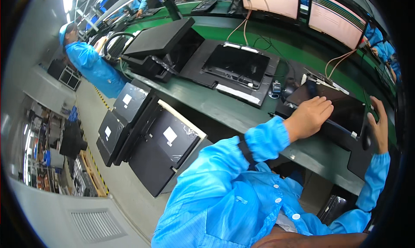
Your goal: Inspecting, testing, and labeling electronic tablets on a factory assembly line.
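A dark, glossy flat screen panel (348,109) lies on the bench in front of me at the right. My left hand (312,114) rests over its left part with the fingers stretched out flat. Beside the panel's right edge is my right hand (380,126), its thumb and fingers apart and nothing visible between them. A black computer mouse (366,140) sits close to that hand, on a dark mat (358,163). Left of the panel, a second dark screen (237,62) lies on a black board (194,68), with a small device (275,90) between the two.
Two lit monitors (339,18) stand behind, with cables (246,25) hanging down. A large black box (162,38) occupies the bench's left part. Black panels (166,135) are stacked below the bench edge (207,98). A person in blue (88,59) stands at the far left.
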{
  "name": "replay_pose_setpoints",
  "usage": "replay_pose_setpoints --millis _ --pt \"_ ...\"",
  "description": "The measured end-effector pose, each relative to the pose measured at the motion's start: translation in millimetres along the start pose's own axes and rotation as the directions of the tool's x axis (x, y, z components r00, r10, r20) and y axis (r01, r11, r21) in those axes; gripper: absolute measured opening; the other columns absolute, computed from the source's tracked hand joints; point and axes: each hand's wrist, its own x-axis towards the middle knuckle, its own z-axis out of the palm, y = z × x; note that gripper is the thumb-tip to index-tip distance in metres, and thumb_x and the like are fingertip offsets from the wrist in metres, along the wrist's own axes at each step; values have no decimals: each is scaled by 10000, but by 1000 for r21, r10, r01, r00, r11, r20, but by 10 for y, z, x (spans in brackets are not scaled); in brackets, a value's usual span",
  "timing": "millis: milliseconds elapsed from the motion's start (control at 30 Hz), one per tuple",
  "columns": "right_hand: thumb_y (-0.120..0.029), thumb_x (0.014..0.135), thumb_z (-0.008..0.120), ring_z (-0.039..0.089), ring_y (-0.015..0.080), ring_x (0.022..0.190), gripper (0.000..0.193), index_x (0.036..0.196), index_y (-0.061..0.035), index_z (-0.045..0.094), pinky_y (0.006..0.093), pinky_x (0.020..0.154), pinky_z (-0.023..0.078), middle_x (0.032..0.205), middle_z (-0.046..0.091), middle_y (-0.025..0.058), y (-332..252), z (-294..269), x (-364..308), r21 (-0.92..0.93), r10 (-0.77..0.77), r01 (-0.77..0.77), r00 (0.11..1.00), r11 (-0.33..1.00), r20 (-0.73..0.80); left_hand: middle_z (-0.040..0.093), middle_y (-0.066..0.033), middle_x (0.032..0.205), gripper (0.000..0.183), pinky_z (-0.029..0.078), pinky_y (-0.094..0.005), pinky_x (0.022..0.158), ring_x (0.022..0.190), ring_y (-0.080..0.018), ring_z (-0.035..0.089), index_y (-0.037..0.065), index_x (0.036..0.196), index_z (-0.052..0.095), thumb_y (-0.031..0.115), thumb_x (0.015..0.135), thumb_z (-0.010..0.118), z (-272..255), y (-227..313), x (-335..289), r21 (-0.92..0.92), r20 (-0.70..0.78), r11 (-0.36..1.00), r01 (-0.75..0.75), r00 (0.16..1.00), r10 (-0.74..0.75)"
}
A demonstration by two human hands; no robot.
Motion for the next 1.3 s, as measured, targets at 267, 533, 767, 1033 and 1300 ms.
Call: replay_pose_setpoints --millis 267,533,767,1033,1300 --pt "-88 924 707 481 352 1400 433 1335 -6 600 424 1172 350 1476 529 174 -523 1381 -546 -100 -172 191 969 976 175 733 -94 1117 254 536 -322 886 983 -166 684 6 1217 665 135 998 678 -3025 619 -1863 -649 -288 374 663 241 -927" --pt "-99 1009 635 524 299 1362 282 1270 6 629 382 1158 369 1417 576 139 -530 1927 -648 -40 -96 104 979 994 178 700 -121 1199 342 562 -422 981 1071 -261 693 9 1309 602 115 990 665 -4513 1480 -4354 -916 -139 -67 395 -471 -871" --pt "-102 960 697 566 325 1310 312 1257 -12 664 393 1114 418 1375 613 157 -584 1796 -608 -137 -156 164 986 977 66 722 -162 1098 296 569 -397 901 1002 -296 708 -34 1199 644 167 985 684 -4777 1554 -5047 -873 -102 -231 429 -625 -774" --pt "-351 872 759 550 383 1277 565 1317 -31 625 464 1073 447 1361 586 200 748 615 -950 -433 125 -429 810 793 -573 739 -205 975 483 572 -395 778 913 -301 723 -70 1060 736 403 991 670 -3862 983 -2917 710 -480 -268 652 168 -861" --pt "-366 878 731 533 385 1301 553 1354 -104 627 486 1093 421 1399 555 189 1184 622 -1128 -491 190 -495 816 716 -546 641 -71 665 195 467 -343 526 551 -214 604 50 947 760 148 806 854 -1180 322 -1298 10 380 819 573 756 -533"
